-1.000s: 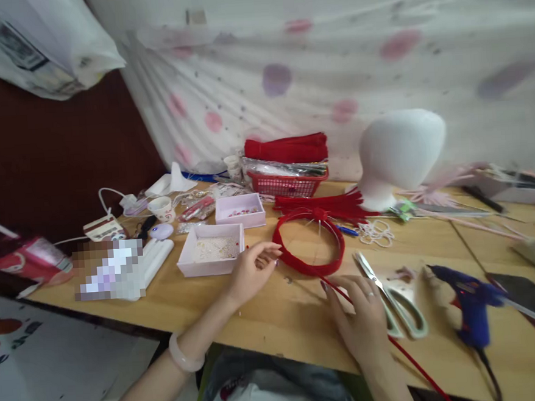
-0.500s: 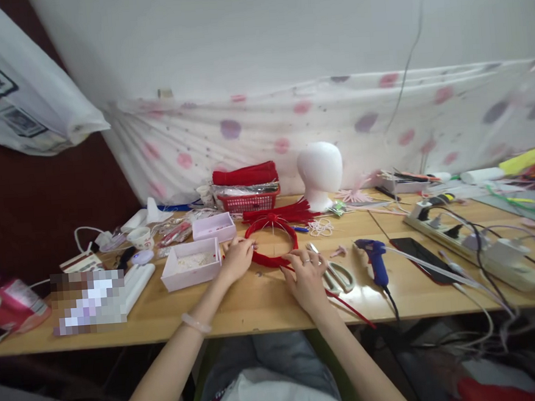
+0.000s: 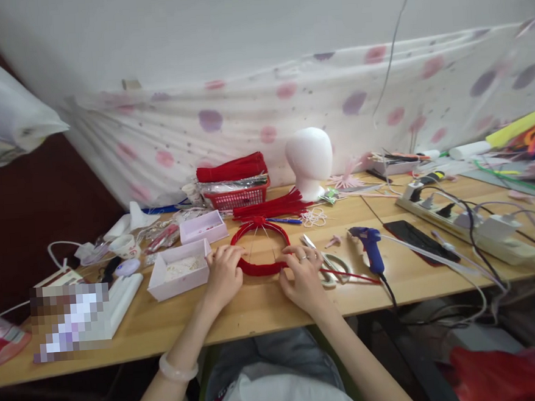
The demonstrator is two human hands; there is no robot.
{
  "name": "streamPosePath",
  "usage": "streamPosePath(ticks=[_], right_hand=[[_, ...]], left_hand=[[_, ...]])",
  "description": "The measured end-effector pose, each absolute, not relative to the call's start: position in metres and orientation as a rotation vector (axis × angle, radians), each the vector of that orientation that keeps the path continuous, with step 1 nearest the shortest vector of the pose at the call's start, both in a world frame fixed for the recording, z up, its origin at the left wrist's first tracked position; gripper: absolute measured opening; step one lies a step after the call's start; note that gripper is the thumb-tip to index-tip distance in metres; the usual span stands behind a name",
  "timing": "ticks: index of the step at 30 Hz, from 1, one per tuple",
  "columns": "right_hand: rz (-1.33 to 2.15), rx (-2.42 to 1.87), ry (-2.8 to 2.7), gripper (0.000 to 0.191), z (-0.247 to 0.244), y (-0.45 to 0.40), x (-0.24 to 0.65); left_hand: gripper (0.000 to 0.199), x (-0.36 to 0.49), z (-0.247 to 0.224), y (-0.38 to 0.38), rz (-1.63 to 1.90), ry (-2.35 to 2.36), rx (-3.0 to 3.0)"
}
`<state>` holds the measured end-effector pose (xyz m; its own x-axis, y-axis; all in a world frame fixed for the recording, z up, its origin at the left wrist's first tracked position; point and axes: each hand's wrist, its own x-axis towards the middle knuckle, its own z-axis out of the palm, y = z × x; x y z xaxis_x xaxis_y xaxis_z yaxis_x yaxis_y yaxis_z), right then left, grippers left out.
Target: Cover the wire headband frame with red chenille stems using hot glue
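Observation:
A red fuzzy hoop [image 3: 262,268] with thin wires across its opening lies in front of me on the wooden table. My left hand [image 3: 225,270] grips its left side, fingers bent over the rim. At the lower right of the rim is my right hand [image 3: 302,274], closed on the hoop with its fingertips together. A thin red fuzzy strip [image 3: 358,276] sticks out to the right from behind that hand and crosses the handles of the scissors [image 3: 329,263]. How the strip joins the hoop is hidden by the fingers.
Left of my hands are a white box of beads [image 3: 181,274] and its lid [image 3: 203,228]. Behind the hoop stand a red basket [image 3: 237,198], a bundle of red strips [image 3: 272,207] and a white foam head [image 3: 309,161]. A blue glue gun [image 3: 369,248], phone [image 3: 419,242] and power strip [image 3: 462,236] lie right.
The red strip has swung from slanting towards the table's front edge to lying nearly level. My left hand sits slightly lower along the hoop. The whole view has shifted and tilted.

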<state>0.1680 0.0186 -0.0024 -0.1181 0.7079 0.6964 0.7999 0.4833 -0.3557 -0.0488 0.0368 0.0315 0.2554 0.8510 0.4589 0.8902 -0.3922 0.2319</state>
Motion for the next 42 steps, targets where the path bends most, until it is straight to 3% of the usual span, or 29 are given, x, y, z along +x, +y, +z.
streamPosePath(ticks=[4, 8, 42], right_hand=[[-0.124, -1.3, -1.825, 0.012, -0.005, 0.018, 0.17], [-0.107, -1.312, -1.857, 0.01, -0.008, 0.019, 0.169], [-0.051, -1.48, -1.815, 0.013, -0.016, 0.026, 0.16]], left_hand=[[0.038, -0.055, 0.026, 0.04, -0.914, -1.751, -2.379], [0.042, -0.059, 0.019, 0.044, -0.959, -1.751, -2.442], [0.022, -0.049, -0.009, 0.047, -1.088, -1.689, -2.536]])
